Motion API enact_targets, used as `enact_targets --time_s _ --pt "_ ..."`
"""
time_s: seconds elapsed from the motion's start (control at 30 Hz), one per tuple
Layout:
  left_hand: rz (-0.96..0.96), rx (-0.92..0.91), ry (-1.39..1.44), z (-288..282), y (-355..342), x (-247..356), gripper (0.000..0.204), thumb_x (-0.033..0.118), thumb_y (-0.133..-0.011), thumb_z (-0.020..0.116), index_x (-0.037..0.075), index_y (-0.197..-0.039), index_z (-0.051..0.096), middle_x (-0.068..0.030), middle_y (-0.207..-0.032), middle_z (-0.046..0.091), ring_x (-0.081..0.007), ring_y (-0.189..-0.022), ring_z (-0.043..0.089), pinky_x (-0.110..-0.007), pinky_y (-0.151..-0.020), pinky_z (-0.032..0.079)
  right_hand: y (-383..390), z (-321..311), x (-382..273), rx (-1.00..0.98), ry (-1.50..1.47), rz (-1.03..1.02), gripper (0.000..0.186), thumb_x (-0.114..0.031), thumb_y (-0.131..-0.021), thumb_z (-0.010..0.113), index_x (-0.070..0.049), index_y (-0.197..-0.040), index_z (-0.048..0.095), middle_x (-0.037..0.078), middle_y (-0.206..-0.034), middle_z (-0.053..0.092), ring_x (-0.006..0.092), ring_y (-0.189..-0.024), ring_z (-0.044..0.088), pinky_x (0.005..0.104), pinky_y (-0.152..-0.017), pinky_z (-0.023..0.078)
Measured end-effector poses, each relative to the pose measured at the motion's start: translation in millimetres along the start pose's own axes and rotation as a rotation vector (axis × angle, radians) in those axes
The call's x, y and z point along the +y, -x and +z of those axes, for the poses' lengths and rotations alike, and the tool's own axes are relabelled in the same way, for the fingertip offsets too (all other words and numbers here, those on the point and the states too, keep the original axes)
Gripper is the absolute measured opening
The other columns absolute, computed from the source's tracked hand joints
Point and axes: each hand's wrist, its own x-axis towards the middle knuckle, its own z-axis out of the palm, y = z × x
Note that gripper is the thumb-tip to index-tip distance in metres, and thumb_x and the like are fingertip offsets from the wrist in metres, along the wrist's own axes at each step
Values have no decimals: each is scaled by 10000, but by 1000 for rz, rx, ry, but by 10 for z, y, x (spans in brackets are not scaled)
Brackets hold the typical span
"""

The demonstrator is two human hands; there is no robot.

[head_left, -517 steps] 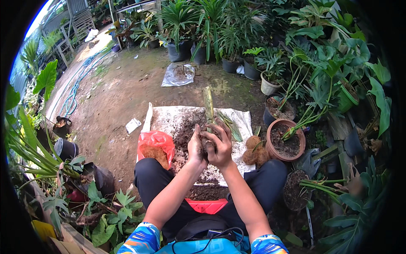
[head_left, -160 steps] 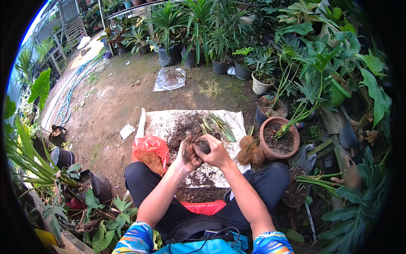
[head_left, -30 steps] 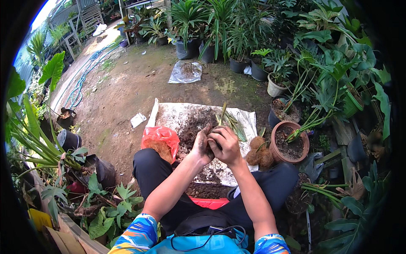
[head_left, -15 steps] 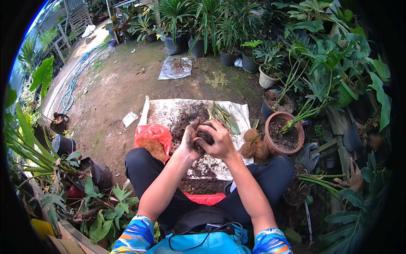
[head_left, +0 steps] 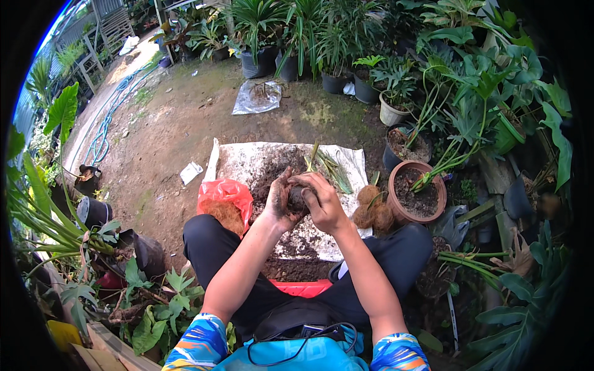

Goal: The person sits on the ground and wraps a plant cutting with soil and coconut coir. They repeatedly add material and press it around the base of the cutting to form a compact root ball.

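Between my cupped hands sits a dark ball of soil (head_left: 297, 199), partly covered by my fingers. My left hand (head_left: 280, 201), its palm smeared with dirt, presses against the ball's left side. From the right, my right hand (head_left: 322, 201) curls over the top with its thumb toward me. Below them a white sheet (head_left: 232, 158) lies on the ground, strewn with dark loose soil (head_left: 272, 170). On its far right part rest cut green leaves (head_left: 332, 168).
Left of the sheet stands a red plastic bag (head_left: 226, 196) of brown fibre. Brown fibre balls (head_left: 373, 210) and a terracotta pot (head_left: 417, 191) sit at the right. A red tray edge (head_left: 301, 288) shows between my legs. Potted plants line the far side; a blue hose (head_left: 111, 114) lies far left.
My hands have shifted slightly around the soil ball, and my right fingers have turned over it. The bag, sheet and pots stay where they were.
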Motion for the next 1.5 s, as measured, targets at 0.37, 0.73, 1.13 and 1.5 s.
enact_targets --time_s 0.37,0.73,1.13,1.5 --pt "-8 98 11 -49 -57 -4 335 436 -1005 451 146 -983 616 -2 -855 644 -119 -728 652 -262 -607 574 58 41 42 1 128 -76 208 -127 -845 649 -5 -1013 650 186 -997 631 369 -971 608 426 -867 494" --pt "25 93 -85 4 -76 -5 406 507 -980 445 141 -986 619 -1 -896 657 -150 -808 656 -311 -714 566 46 30 58 45 2 -38 254 -219 -905 562 -10 -1012 657 173 -1054 655 377 -1075 580 452 -953 434" --pt "367 122 -3 84 -117 -184 532 530 -996 385 53 -1004 621 -112 -945 648 -222 -923 636 -351 -761 536 84 233 19 304 121 -59 457 -468 -975 445 -92 -1178 604 139 -1310 526 280 -1271 475 460 -1067 310" --pt "1310 371 -1149 88 -331 -434 371 275 -1005 402 -22 -1158 564 -176 -1128 596 -329 -1131 533 -422 -1079 287 136 401 114 682 -1132 1091 330 -290 -992 516 -13 -975 694 82 -920 695 170 -817 652 303 -737 516"
